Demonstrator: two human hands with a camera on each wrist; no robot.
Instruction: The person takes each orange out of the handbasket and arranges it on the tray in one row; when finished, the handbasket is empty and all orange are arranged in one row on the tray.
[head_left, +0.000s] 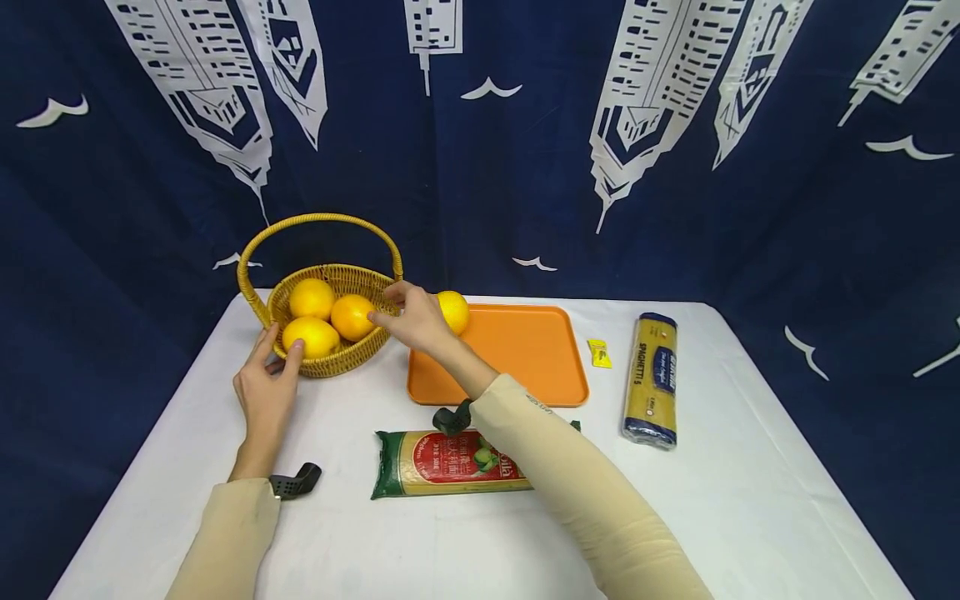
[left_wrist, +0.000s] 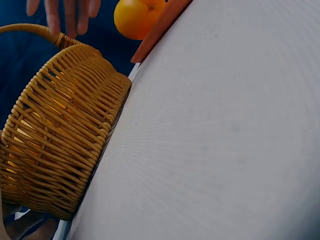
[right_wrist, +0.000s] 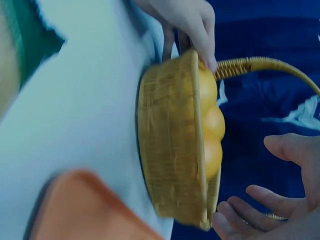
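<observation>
A yellow wicker basket (head_left: 352,358) with a tall arched handle stands at the table's back left. Three yellow-orange oranges (head_left: 312,297) lie in it. My left hand (head_left: 266,392) grips the basket's near left rim, thumb over the edge beside the front orange and fingers against the outer wall. Over the basket's right rim is my right hand (head_left: 420,318). Its thumb and fingers are spread with nothing between them, as the right wrist view shows. Another orange (head_left: 453,312) sits at the back left corner of an orange tray (head_left: 525,354), partly hidden by the right hand.
A green-ended pasta packet (head_left: 450,462) lies in front of the tray, partly under the right forearm. Right of the tray are a small yellow sachet (head_left: 599,353) and a spaghetti packet (head_left: 651,379). A dark blue printed curtain (head_left: 480,183) hangs behind the white table (head_left: 360,550).
</observation>
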